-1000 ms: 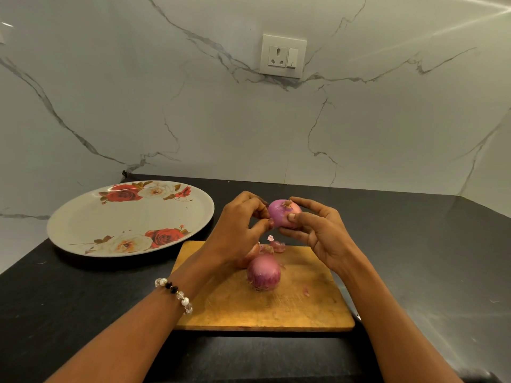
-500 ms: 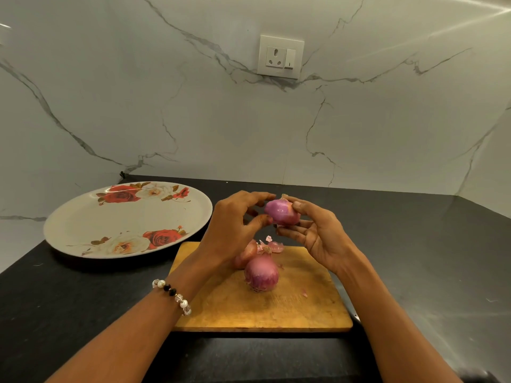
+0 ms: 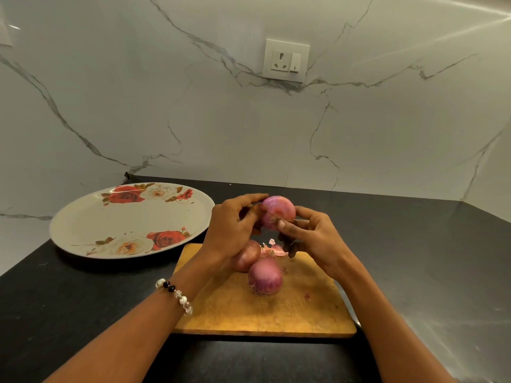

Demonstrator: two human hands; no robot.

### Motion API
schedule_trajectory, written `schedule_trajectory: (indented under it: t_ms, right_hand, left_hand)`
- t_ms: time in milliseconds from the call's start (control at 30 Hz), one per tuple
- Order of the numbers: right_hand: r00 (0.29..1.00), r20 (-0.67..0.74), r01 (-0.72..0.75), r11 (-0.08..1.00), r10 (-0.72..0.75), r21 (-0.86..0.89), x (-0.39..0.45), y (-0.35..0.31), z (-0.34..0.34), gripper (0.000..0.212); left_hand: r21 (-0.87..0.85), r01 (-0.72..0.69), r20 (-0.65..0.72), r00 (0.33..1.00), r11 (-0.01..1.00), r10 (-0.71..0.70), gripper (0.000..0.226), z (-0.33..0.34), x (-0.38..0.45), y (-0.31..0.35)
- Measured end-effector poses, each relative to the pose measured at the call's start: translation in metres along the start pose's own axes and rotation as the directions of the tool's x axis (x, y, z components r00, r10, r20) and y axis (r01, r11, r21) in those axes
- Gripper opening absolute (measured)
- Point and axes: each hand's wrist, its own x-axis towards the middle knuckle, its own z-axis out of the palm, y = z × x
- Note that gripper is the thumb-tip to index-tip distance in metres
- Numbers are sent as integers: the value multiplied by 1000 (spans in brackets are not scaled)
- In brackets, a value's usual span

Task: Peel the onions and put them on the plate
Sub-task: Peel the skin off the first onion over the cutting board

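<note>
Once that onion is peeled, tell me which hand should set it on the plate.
Left. The left hand already holds the onion on the side nearest the plate; the right hand would probably have to cross over.

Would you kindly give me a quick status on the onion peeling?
Left hand and right hand both grip the held onion. Two onions wait on cutting board. Plate bare, path clear.

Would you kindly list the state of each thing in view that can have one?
Held onion: lifted, gripped by both hands, part peeled.
Front onion: on the board, skin on.
Back onion: on the board, skin on.
Plate: holds no onions.
Left hand: gripping.
Right hand: gripping.
</note>
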Motion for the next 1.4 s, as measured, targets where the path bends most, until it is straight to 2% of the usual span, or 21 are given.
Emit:
schedule_trajectory:
  t_ms: [67, 167, 300, 367, 533, 767, 1033, 1267, 1400]
  right_hand:
    - [999, -22, 38, 996, -40, -79, 1, 3, 0, 48]
    - [993, -40, 111, 988, -116, -104, 1, 6, 1, 46]
    - [954, -55, 252, 887, -295, -386, 5, 12, -2, 47]
    - [941, -35, 289, 851, -337, -438, 6, 15, -2, 47]
    - [910, 8, 370, 803, -414, -467, 7, 19, 1, 54]
    - [887, -24, 401, 795, -461, -455, 10, 24, -1, 58]
    - [874, -48, 412, 790, -484, -454, 6, 17, 3, 66]
    - [869, -46, 429, 796, -493, -426, 6, 19, 5, 63]
    - [874, -33, 431, 804, -485, -411, 5, 19, 6, 62]
  left_hand:
    - [-3, 26, 17, 1000, 1000, -26, 29, 1, -1, -1]
    - [25, 40, 1, 999, 999, -40, 30, -1, -1, -4]
    - [16, 22, -42, 999, 1000, -21, 30, -4, 1, -1]
    - [30, -9, -25, 1000, 1000, 9, 30, -4, 1, 1]
    - [146, -76, 22, 997, 986, 74, 29, -1, 1, -3]
    - [128, -6, -10, 1000, 992, 7, 20, -1, 1, -1]
    - [139, -19, 4, 1000, 990, 19, 21, 1, 0, 2]
    - [151, -71, 6, 998, 986, 70, 17, 2, 0, 1]
    - [233, -150, 30, 989, 961, 147, 14, 2, 1, 1]
